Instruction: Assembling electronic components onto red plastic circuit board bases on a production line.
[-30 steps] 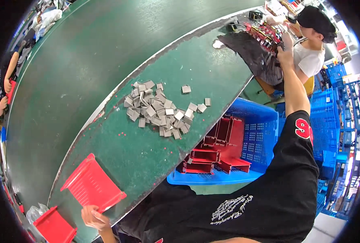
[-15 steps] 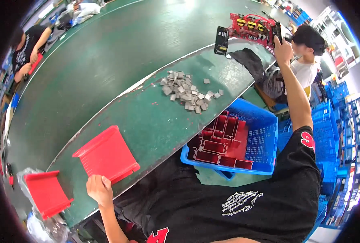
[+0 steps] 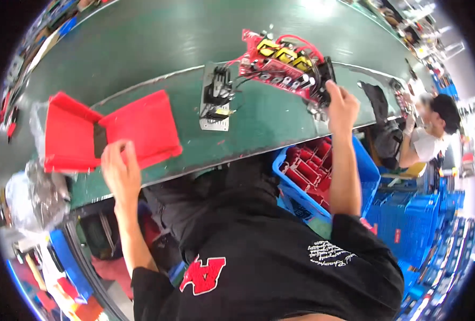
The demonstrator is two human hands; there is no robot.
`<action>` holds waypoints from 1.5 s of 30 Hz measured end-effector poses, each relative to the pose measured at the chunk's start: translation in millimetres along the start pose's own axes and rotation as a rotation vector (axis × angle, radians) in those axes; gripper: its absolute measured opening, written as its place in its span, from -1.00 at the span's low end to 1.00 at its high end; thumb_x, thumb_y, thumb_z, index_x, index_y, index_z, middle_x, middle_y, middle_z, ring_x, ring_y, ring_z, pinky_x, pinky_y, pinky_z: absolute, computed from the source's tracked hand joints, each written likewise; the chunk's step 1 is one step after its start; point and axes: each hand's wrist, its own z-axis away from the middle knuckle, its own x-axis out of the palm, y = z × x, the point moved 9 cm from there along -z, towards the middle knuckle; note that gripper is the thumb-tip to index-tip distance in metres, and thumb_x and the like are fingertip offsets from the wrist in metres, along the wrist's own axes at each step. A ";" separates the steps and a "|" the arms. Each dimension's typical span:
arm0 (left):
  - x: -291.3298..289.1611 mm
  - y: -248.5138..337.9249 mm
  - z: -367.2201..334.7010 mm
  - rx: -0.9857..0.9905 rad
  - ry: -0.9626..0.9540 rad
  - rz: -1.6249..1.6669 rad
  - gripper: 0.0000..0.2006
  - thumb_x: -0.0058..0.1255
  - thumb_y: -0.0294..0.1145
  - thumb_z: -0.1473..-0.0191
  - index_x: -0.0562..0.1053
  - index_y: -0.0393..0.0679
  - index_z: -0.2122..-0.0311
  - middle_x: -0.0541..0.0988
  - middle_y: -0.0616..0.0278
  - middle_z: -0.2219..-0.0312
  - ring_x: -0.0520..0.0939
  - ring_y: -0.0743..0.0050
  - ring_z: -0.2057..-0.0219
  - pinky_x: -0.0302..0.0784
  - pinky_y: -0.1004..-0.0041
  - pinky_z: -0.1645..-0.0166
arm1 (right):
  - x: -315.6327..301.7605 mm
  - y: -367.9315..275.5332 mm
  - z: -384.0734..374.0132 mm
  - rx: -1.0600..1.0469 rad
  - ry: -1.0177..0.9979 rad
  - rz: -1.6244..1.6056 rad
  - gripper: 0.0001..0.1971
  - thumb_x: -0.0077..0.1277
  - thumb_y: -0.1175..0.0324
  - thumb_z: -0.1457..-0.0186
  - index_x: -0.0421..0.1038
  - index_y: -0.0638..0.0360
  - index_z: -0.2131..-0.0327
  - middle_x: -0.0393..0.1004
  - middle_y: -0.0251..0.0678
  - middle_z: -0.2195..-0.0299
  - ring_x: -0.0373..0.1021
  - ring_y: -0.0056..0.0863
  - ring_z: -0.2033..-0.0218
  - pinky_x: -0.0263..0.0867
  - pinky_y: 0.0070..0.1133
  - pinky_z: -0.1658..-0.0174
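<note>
My right hand (image 3: 343, 107) grips the black end of a red circuit board assembly (image 3: 283, 67), held up above the bench. Yellow-wrapped coils, small cylindrical parts and a red wire show on the board. From its left end, wires run to a metal panel (image 3: 214, 99) carrying black parts. My left hand (image 3: 121, 166), fingers bent, is at the near left corner of a red channel-shaped casing (image 3: 144, 128), closed on its edge as far as shows. A second red casing (image 3: 69, 136) lies close on the left, with a dark strip between the two.
Grey pieces (image 3: 317, 111) show partly behind the board. A blue crate (image 3: 363, 166) with red metal parts stands right of my lap. Clear plastic bags (image 3: 34, 190) hang at the bench's left end. A co-worker (image 3: 427, 131) sits at the right; blue crates (image 3: 408, 224) stack behind.
My right hand has brought the circuit board assembly leftward and nearer, over the bench before me. The two red casings are closer together. My view has turned.
</note>
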 end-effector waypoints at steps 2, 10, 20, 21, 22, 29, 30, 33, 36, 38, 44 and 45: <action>22.4 15.9 7.1 -0.265 -0.098 0.510 -0.76 -0.15 -0.39 -0.23 0.45 -0.35 0.14 0.55 -0.06 0.29 0.57 0.02 0.24 0.45 0.28 0.06 | 33.3 18.5 39.7 0.058 -0.043 -0.112 -0.68 0.16 0.18 -0.05 0.54 0.31 0.50 0.29 -0.54 0.67 0.19 -0.76 0.65 0.06 -0.64 0.64; 76.9 50.1 6.8 -0.585 -0.290 0.603 -0.37 0.19 -0.09 -0.03 0.33 -0.44 -0.02 0.48 -0.03 0.33 0.49 0.31 0.29 0.41 0.36 0.12 | 63.8 29.9 150.0 0.427 -0.131 -0.326 -0.68 0.05 0.21 -0.17 0.41 0.37 0.32 0.49 -0.31 0.44 0.45 -0.59 0.50 0.45 -0.60 0.46; 135.8 29.2 -115.4 -0.121 -0.157 0.271 -0.70 0.09 -0.23 -0.03 0.57 -0.28 0.24 0.59 -0.03 0.27 0.61 0.10 0.22 0.47 0.30 0.05 | 77.0 35.3 218.4 0.461 -0.206 -0.346 -0.65 0.05 0.30 -0.20 0.20 0.36 0.13 0.38 -0.23 0.21 0.40 -0.57 0.26 0.49 -0.54 0.25; 144.6 27.3 -115.9 -0.180 -0.227 0.318 -0.73 0.06 -0.29 -0.04 0.56 -0.28 0.25 0.58 -0.05 0.25 0.58 0.02 0.18 0.46 0.24 0.01 | 72.4 35.0 217.7 0.289 -0.284 -0.113 -0.58 0.10 0.29 -0.16 0.18 0.41 0.09 0.38 -0.19 0.20 0.41 -0.50 0.25 0.45 -0.51 0.27; 146.6 29.7 -112.7 -0.173 -0.250 0.315 -0.73 0.06 -0.29 -0.04 0.56 -0.28 0.25 0.58 -0.05 0.25 0.58 0.02 0.18 0.46 0.24 0.01 | 64.3 30.2 214.7 0.208 -0.380 0.073 -0.55 0.13 0.28 -0.13 0.20 0.42 0.09 0.41 -0.15 0.23 0.43 -0.47 0.27 0.43 -0.50 0.27; 116.5 136.2 -78.6 0.236 -0.141 0.007 -0.79 0.11 -0.29 -0.05 0.50 -0.20 0.27 0.50 0.06 0.32 0.54 0.08 0.26 0.45 0.19 0.15 | 18.0 -6.3 84.4 -0.060 -0.231 0.410 -0.73 0.06 0.25 -0.16 0.48 0.32 0.35 0.50 -0.19 0.55 0.41 -0.55 0.52 0.32 -0.53 0.39; 131.4 148.8 -67.9 0.192 -0.308 0.164 -0.81 0.11 -0.29 -0.05 0.50 -0.18 0.29 0.51 0.08 0.35 0.55 0.11 0.29 0.46 0.20 0.19 | 29.1 1.2 68.2 -0.045 -0.262 0.419 -0.71 0.09 0.21 -0.14 0.49 0.32 0.34 0.53 -0.17 0.52 0.44 -0.48 0.49 0.33 -0.51 0.36; 165.4 185.6 -27.3 0.015 -0.602 0.335 -0.68 0.19 -0.10 0.02 0.47 -0.18 0.37 0.53 0.14 0.49 0.57 0.14 0.38 0.47 0.25 0.27 | 82.2 25.3 32.5 -0.003 -0.397 0.646 -0.58 0.19 0.12 -0.03 0.48 0.36 0.26 0.58 -0.07 0.43 0.52 -0.21 0.37 0.37 -0.45 0.26; 182.4 215.5 -6.2 0.258 -0.585 0.039 -0.60 0.24 -0.07 0.09 0.44 -0.20 0.33 0.54 0.14 0.48 0.56 0.15 0.37 0.44 0.24 0.23 | 109.4 50.4 17.1 -0.109 -0.370 0.623 -0.46 0.26 0.20 0.06 0.40 0.44 0.09 0.58 -0.09 0.42 0.54 -0.24 0.33 0.41 -0.46 0.23; 183.4 217.0 -4.9 0.237 -0.535 0.051 -0.54 0.27 -0.07 0.17 0.41 -0.20 0.28 0.54 0.14 0.49 0.55 0.16 0.36 0.40 0.24 0.21 | 112.8 55.0 13.5 -0.044 -0.398 0.375 -0.50 0.24 0.25 0.03 0.41 0.44 0.09 0.59 -0.14 0.42 0.53 -0.34 0.33 0.42 -0.49 0.23; 171.5 216.6 4.3 0.293 -0.397 0.099 -0.65 0.18 -0.27 0.05 0.39 -0.16 0.17 0.41 0.16 0.34 0.48 0.17 0.29 0.35 0.23 0.22 | 98.5 38.2 33.3 0.365 -0.439 -0.786 -0.74 0.02 0.38 -0.20 0.47 0.34 0.10 0.51 -0.24 0.16 0.50 -0.50 0.30 0.49 -0.52 0.18; 168.5 215.3 1.5 0.285 -0.349 0.123 -0.66 0.16 -0.29 0.04 0.39 -0.15 0.16 0.42 0.15 0.33 0.48 0.15 0.28 0.35 0.24 0.22 | 93.0 41.8 37.8 0.372 -0.417 -0.691 -0.74 0.01 0.37 -0.20 0.48 0.34 0.10 0.52 -0.27 0.19 0.49 -0.54 0.30 0.48 -0.54 0.18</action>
